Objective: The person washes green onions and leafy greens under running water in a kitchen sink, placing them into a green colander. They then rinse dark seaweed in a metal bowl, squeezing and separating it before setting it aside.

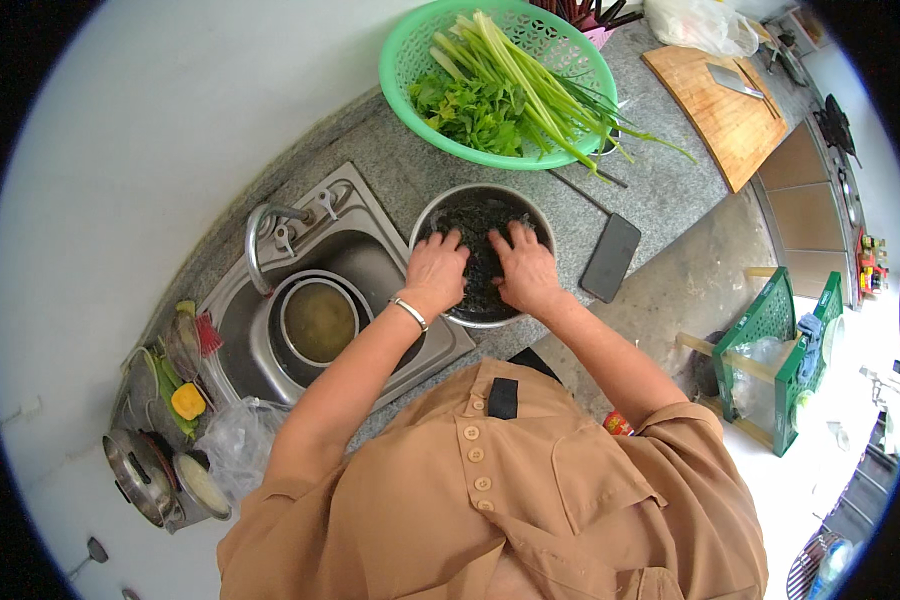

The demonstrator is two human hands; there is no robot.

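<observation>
A round stainless steel bowl point(547, 214) on the grey stone counter holds a dark, wet, stringy mass point(481, 212) that looks like seaweed. Both hands reach into it from the near side. My left hand point(436, 271), with a silver bracelet at the wrist, presses into the left part of the mass. At the right side, my right hand point(526, 271) has its fingers in the same dark strands, a few of which show near the fingertips. Most fingertips are sunk in the contents, so whether either hand grips any strands is unclear.
Left of the bowl is a steel sink point(379, 262) with a curved faucet point(253, 247) and a pot of cloudy liquid point(319, 321). A green colander point(397, 90) of celery point(499, 75) stands behind. Rightward lie a phone point(611, 257), a cutting board point(701, 97) and a cleaver point(731, 79).
</observation>
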